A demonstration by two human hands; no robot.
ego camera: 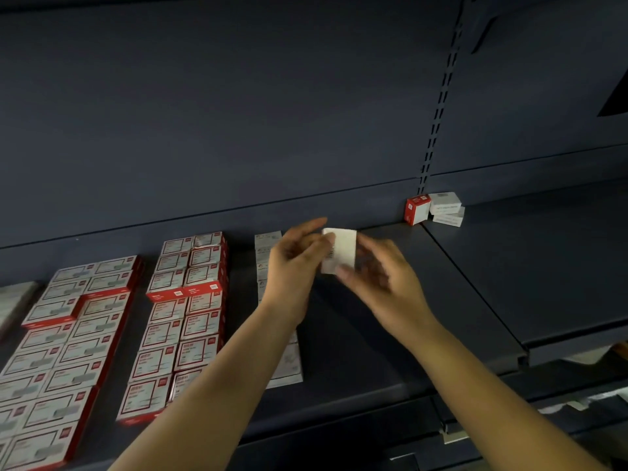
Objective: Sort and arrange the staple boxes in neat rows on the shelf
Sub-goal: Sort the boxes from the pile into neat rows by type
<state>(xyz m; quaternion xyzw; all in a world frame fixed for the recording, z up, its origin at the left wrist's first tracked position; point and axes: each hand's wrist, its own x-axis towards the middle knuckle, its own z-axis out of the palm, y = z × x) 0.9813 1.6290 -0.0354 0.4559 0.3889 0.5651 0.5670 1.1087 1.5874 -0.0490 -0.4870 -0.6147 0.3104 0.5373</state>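
A small white staple box (341, 248) is held upright above the dark shelf (390, 317), between both hands. My left hand (295, 263) pinches its left edge with thumb and fingers. My right hand (380, 277) grips its lower right side, blurred. Red-and-white staple boxes lie in rows on the left (71, 338) and in a double row at centre-left (183, 307). A single row of white boxes (282, 362) runs behind my left forearm, partly hidden.
A red box (417, 209) and white boxes (447, 209) sit loose at the back right by the slotted upright (438, 107). A seam divides this shelf from the adjoining one (543, 266). A lower shelf edge shows at bottom right.
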